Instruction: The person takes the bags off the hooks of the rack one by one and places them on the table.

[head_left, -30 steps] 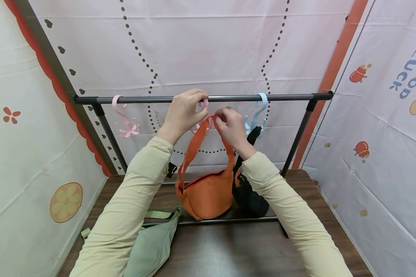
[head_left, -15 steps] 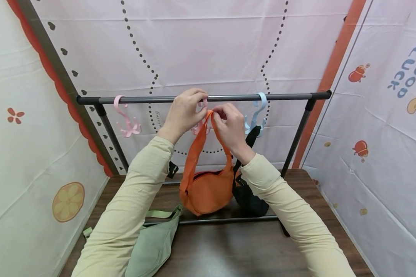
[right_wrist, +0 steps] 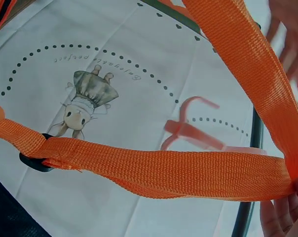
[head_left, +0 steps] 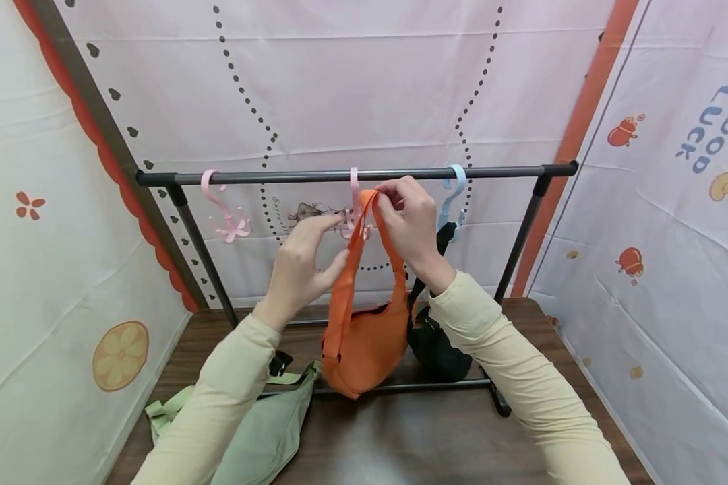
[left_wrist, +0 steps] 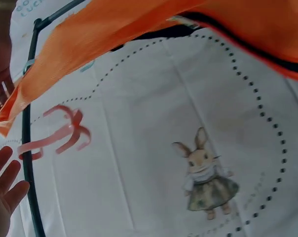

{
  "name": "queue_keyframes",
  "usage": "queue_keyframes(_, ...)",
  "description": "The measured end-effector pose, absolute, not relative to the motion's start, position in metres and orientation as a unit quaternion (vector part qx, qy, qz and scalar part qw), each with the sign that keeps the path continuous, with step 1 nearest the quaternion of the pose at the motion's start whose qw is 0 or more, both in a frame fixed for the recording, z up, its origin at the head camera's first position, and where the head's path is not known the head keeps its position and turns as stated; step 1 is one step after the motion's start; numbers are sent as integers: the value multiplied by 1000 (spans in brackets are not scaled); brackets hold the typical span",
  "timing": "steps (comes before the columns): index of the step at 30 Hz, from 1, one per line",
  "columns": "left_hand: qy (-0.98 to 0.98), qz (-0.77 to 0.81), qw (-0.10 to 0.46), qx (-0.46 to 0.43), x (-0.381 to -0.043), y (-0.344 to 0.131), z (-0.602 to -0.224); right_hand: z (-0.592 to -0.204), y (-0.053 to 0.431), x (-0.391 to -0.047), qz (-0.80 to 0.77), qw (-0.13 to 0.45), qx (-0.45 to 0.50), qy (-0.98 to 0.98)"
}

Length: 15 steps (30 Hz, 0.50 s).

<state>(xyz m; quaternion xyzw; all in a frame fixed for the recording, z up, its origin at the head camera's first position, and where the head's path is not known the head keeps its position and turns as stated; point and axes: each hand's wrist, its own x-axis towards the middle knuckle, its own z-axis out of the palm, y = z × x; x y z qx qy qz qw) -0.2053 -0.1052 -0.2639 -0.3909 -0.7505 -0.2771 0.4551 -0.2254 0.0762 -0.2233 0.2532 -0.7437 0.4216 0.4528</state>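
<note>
My right hand pinches the top of the strap of an orange bag. The bag hangs by this strap, its body low over the rack's base. Just behind the pinched loop, a pink hook with several prongs hangs on the black bar. To the left of the strap is my left hand, fingers spread and holding nothing. In the left wrist view, its fingers stand apart from the orange strap.
A second pink hook hangs on the black rack bar at left. On the right, a blue hook carries a black bag. A green bag lies on the wooden table at front left.
My left hand has let go of the middle pink hook and moved down and left, its fingers spreading. The orange bag's strap top has risen slightly and its body has swung.
</note>
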Motion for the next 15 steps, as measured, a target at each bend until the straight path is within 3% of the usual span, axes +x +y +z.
queue_keyframes(6, -782, -359, 384, -335, -176, -123, -327, -219, 79, -219, 434, 455, 258, -733)
queue_keyframes(15, -826, -493, 227, -149, -140, -135, -435, -217, 77, -214, 427, 473, 264, -724)
